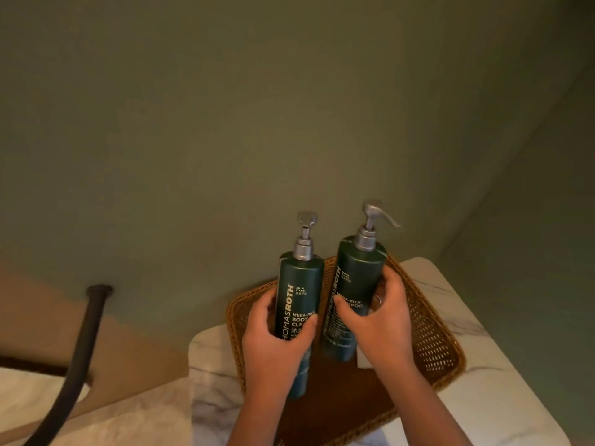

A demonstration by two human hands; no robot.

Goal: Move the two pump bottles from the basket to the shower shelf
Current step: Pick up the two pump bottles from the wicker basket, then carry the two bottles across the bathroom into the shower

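Pump bottles stand over the wicker basket at about six o'clock of the head view. Our left hand wraps the body-cleanser bottle, our right hand the shampoo bottle, each mid-body, probably to lift both upright together. We see no shower shelf.

I am seeing two dark green pump bottles, the body cleanser bottle at 9 o'clock of the shampoo bottle, both looking like smooth satin plastic with pale printed lettering and brushed, dull-silver metallic pump heads. The basket beneath them is showing as open-woven wicker in glossy amber-brown, sitting on a polished white stone-like ledge veined in grey. At 8 o'clock a matt black hose is looking rubbery, and the wall behind is reading as flat, matt green.
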